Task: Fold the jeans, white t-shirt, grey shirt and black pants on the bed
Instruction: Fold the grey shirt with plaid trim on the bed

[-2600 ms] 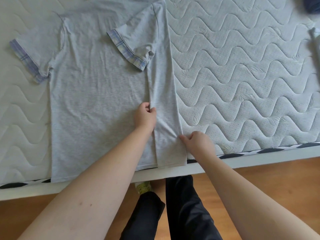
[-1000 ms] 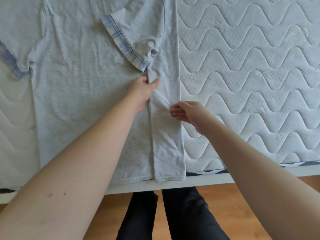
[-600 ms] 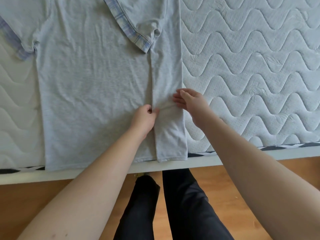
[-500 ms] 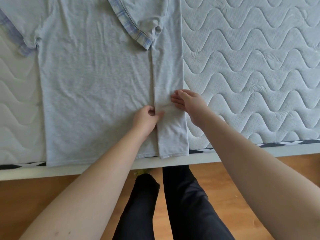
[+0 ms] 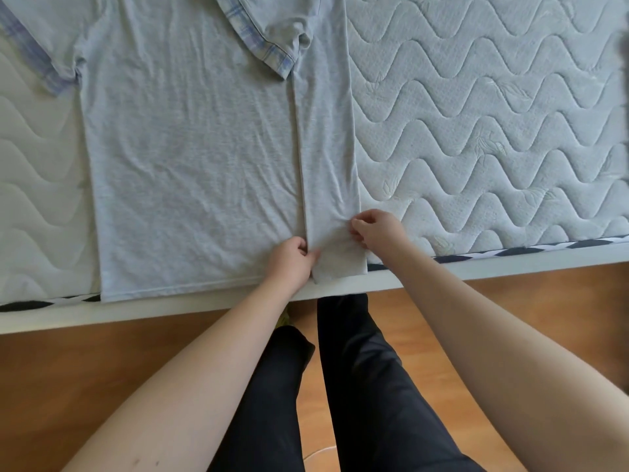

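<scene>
Both hands have slid down the folded strip to the hem of the grey shirt (image 5: 190, 158), flat on the bed (image 5: 493, 131), the left hand (image 5: 289, 262) pinching its inner edge and the right hand (image 5: 377, 229) its outer, so this side fold looks nearly set.

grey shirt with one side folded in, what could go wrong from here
1. The grey shirt lies with its hem at the very edge of the mattress, so a tug from the left hand or right hand might pull it off toward the floor.
2. Fabric puckers around the right grip on the folded panel, so that crease may get pressed in.
3. The folded-in sleeve lies bunched and may leave a lump.
</scene>
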### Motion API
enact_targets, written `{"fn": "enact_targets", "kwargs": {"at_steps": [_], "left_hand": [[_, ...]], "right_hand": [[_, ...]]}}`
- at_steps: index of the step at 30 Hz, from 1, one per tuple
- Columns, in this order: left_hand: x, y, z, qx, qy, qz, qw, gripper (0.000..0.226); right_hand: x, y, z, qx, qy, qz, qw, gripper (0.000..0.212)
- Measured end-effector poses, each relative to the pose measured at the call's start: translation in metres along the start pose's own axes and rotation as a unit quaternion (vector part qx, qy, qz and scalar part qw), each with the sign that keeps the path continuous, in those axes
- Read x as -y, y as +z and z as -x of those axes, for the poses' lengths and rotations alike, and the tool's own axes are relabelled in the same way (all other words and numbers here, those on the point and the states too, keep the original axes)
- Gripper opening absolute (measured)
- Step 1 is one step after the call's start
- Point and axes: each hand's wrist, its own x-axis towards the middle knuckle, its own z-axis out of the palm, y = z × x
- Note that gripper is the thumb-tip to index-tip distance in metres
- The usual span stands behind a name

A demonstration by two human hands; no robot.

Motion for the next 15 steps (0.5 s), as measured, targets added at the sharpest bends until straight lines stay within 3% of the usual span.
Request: {"fn": "enact_targets", "kwargs": {"at_steps": [4, 7, 11, 15], "left_hand": [[0.005, 0.003, 0.012, -0.009, 0.003, -0.001, 1.000, 0.032], [0.006, 0.004, 0.016, 0.025, 0.002, 0.008, 1.000, 0.023], [0.011, 0.003, 0.023, 0.010, -0.017, 0.027, 0.999, 0.015], [0.011, -0.001, 0.025, -0.015, 0.007, -0.111, 0.994, 0.031]], "right_hand": [[-0.028, 0.008, 0.021, -0.065, -0.027, 0.126, 0.989, 0.039], [-0.034, 0.013, 0.030, -0.051, -0.019, 0.183, 0.982, 0.034], [-0.031, 0.016, 0.039, -0.034, -0.015, 0.214, 0.976, 0.045], [-0.036, 0.020, 0.046, -0.054, 0.019, 0.227, 0.972, 0.038]]}}
